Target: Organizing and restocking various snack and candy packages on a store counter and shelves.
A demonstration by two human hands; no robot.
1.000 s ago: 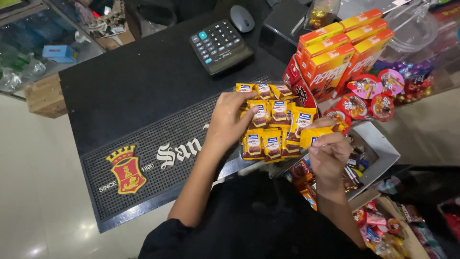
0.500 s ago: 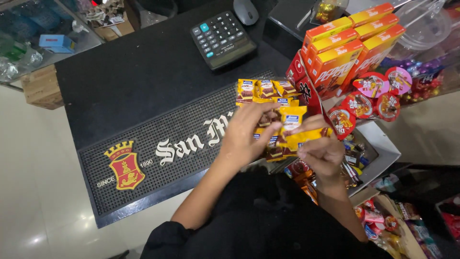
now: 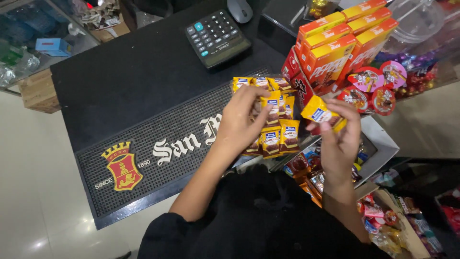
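On the black bar mat (image 3: 143,158), left hand (image 3: 239,125) presses the yellow sachets (image 3: 273,139) — right hand (image 3: 338,139) pinches one sachet (image 3: 317,111), long axis tilted.

Black top, plain and dark, no print or logo visible anywhere on it. Looks like soft, slightly rumpled fabric, bunched up across the chest at the bottom of the view. Short sleeves, or pushed way up: left one ends around the upper arm in a loose rounded cuff, right one too hidden to tell. Both forearms bare from there down. No watch, no bracelet, no rings showing on left hand (image 3: 242,122) or right hand (image 3: 341,139). No gloves either. Nails short and plain as far as visible. Rest of the body out of view.
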